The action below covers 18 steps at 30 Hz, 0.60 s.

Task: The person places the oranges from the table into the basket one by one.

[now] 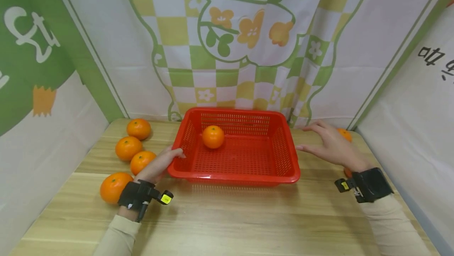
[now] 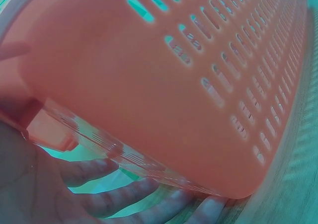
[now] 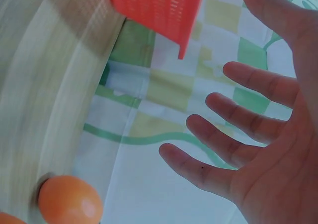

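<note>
A red plastic basket (image 1: 234, 177) with slotted walls stands on the wooden table, one orange mandarin (image 1: 213, 137) lying inside toward its left. My left hand (image 1: 161, 165) holds the basket's left rim, thumb over the edge and the other fingers along the outer wall; the left wrist view shows those fingers (image 2: 124, 196) against the slotted basket (image 2: 149, 100). Just off the basket's right rim, my right hand (image 1: 331, 145) is held in the air with fingers parted and nothing between them. In the right wrist view its palm (image 3: 278, 159) is apart from the basket (image 3: 159, 10).
Several mandarins (image 1: 128, 148) lie on the table left of the basket, one of them (image 1: 114, 187) beside my left wrist. Behind my right hand another mandarin (image 1: 345, 134) is partly hidden. Printed cloth (image 1: 248, 86) hangs behind the basket, and cloth walls flank the table (image 1: 227, 224).
</note>
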Each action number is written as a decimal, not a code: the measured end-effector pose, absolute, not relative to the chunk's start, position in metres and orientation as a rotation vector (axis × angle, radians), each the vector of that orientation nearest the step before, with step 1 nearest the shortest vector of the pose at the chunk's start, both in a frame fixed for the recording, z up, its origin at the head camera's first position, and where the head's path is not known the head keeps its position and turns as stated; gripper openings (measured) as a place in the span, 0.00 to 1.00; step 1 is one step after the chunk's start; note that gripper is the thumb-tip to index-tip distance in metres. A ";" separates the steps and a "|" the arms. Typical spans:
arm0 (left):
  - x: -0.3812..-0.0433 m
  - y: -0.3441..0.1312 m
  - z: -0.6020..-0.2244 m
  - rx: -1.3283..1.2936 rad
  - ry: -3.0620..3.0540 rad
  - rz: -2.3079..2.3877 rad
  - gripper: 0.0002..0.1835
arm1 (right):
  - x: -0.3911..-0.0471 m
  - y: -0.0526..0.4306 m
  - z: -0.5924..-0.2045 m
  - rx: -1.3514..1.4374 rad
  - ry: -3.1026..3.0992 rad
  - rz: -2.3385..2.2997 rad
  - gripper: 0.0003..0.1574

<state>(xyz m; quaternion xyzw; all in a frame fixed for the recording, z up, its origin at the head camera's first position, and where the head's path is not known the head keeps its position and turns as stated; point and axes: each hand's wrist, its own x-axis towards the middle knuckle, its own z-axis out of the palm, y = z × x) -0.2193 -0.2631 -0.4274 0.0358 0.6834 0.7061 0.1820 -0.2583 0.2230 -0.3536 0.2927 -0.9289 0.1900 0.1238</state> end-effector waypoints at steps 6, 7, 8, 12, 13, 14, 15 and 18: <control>-0.218 -0.264 -0.426 0.081 1.930 1.998 0.27 | -0.257 0.231 -0.357 0.858 -2.673 0.526 0.35; -0.218 -0.264 -0.425 0.082 1.925 2.002 0.28 | -0.257 0.232 -0.358 0.855 -2.676 0.520 0.35; -0.218 -0.264 -0.425 0.080 1.921 2.005 0.28 | -0.256 0.233 -0.358 0.853 -2.681 0.518 0.35; -0.219 -0.264 -0.426 0.087 1.899 2.008 0.28 | -0.253 0.239 -0.361 0.831 -2.696 0.515 0.35; -0.219 -0.264 -0.426 0.090 1.894 2.009 0.28 | -0.252 0.241 -0.362 0.822 -2.707 0.519 0.35; -0.219 -0.264 -0.427 0.095 1.894 2.007 0.28 | -0.251 0.243 -0.363 0.812 -2.718 0.528 0.35; -0.219 -0.263 -0.427 0.098 1.889 2.008 0.29 | -0.250 0.245 -0.364 0.802 -2.733 0.532 0.35; -0.219 -0.264 -0.426 0.107 1.897 2.006 0.29 | -0.248 0.248 -0.365 0.789 -2.763 0.542 0.36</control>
